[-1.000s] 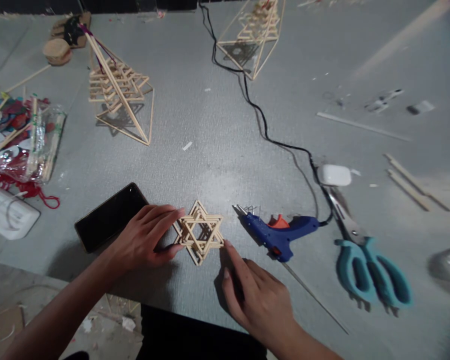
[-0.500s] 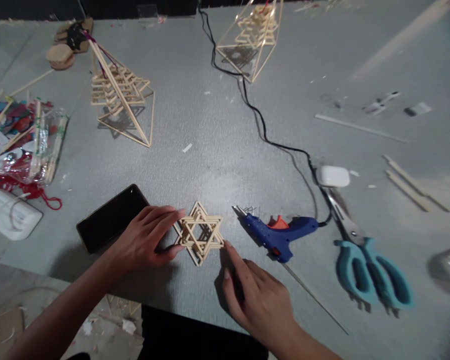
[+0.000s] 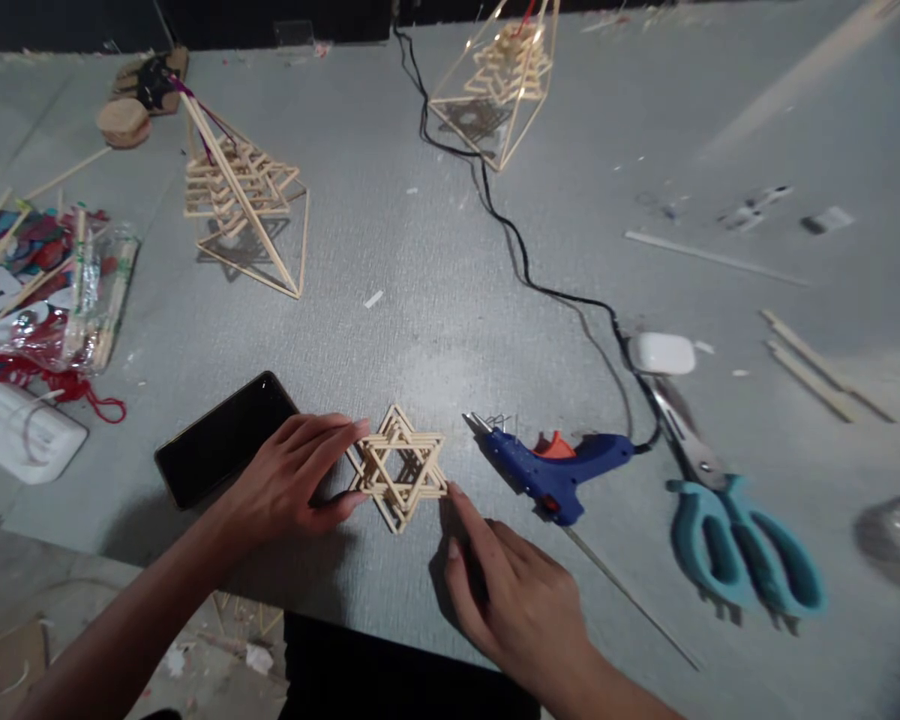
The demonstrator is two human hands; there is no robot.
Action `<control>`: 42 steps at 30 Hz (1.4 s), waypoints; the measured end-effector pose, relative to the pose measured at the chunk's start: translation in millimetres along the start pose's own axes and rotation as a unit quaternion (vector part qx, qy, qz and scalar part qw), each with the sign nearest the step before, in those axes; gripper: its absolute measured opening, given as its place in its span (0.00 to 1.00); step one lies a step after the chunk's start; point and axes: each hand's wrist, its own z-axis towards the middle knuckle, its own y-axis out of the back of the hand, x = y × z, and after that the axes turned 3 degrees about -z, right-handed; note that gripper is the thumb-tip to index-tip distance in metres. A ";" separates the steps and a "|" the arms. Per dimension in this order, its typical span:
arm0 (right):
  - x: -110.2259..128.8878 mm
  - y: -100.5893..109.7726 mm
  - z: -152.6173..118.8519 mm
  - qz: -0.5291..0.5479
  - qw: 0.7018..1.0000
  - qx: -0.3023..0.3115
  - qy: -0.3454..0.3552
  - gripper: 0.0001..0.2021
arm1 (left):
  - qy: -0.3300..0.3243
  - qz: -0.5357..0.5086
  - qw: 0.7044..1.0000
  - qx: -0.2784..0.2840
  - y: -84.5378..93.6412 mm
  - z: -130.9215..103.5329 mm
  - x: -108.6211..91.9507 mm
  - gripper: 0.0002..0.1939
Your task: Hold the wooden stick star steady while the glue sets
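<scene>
A layered six-pointed star of thin wooden sticks [image 3: 414, 492] rests on the grey table close to the front edge. My left hand [image 3: 289, 475] grips its left points between thumb and fingers. On the other side, the outstretched index finger of my right hand [image 3: 514, 600] touches the star's lower right point; the thumb stays apart and nothing is held. Right of the star lies a blue hot glue gun [image 3: 559, 470], its nozzle toward the star and a glue stick out of its back. A black phone [image 3: 225, 440] lies partly behind my left hand.
Two stick frames with stacked stars, one at left [image 3: 247, 210] and one at back [image 3: 506, 90], stand farther off. A black cord [image 3: 521, 245] crosses the table. Teal scissors [image 3: 720, 520], a white case [image 3: 664, 353] and loose sticks [image 3: 810, 370] lie right; packaged sticks [image 3: 97, 290] left.
The view has shifted very slightly. Both hands and the star keep the same position and contact.
</scene>
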 end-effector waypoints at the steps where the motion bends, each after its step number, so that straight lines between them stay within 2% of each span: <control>1: 0.0 -0.2 -0.1 0.000 1.000 -0.002 0.000 0.30 | -0.001 -0.001 1.000 0.000 0.1 0.2 0.0 0.38; 28: -0.1 -1.9 -2.8 -0.004 1.000 -0.002 0.004 0.26 | 0.002 0.002 1.000 -0.007 -0.8 -0.4 -2.6 0.35; 42: -0.4 -1.9 -1.4 -0.003 1.000 -0.005 0.005 0.24 | -0.001 0.000 1.000 -0.009 -0.2 -0.2 -0.9 0.38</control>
